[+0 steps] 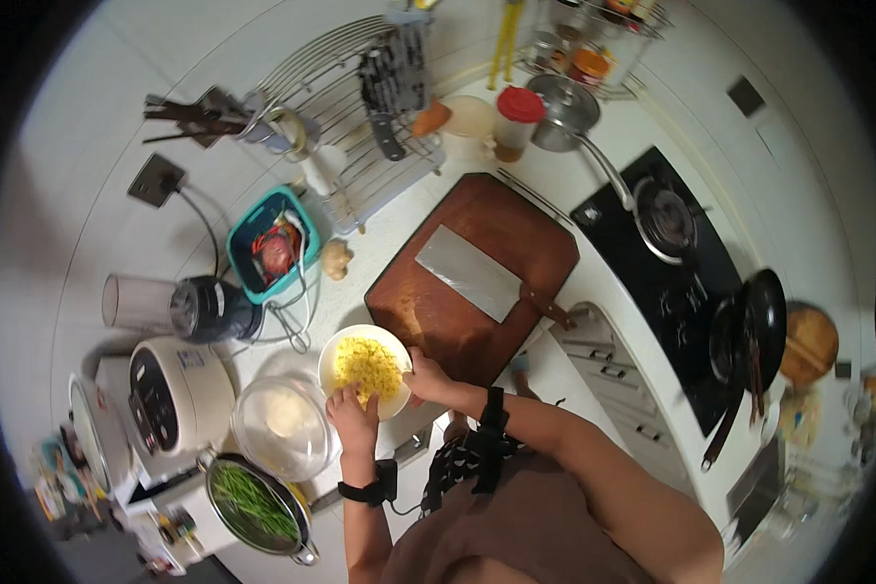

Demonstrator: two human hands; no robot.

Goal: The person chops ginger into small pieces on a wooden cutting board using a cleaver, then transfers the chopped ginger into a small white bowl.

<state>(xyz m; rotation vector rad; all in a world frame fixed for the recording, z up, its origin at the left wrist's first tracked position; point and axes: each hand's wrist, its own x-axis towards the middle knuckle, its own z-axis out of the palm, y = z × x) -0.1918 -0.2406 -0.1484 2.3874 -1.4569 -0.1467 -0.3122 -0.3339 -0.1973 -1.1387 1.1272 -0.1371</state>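
A white bowl (327, 362) of crumbly yellow food (365, 365), which looks like chopped cooked egg, is at the counter's front edge. My right hand (426, 378) grips its right rim, the fingers partly hidden behind the wall. At the bowl's near left side, my left hand (353, 414) closes over the rim, fingertips by the food. Left of it stands a transparent bowl (310, 453) with a pale lump of dough inside. Beyond my right hand, a brown cutting board (409, 292) carries a broad cleaver (469, 273), its wooden handle pointing right.
A pot (302, 545) of green stalks is at the lower left, near a white rice cooker (200, 394). Ginger (336, 260) lies beside a teal basket (238, 238). On the right is a black stove (642, 253) with a saucepan (566, 107) behind it and a wok (764, 331).
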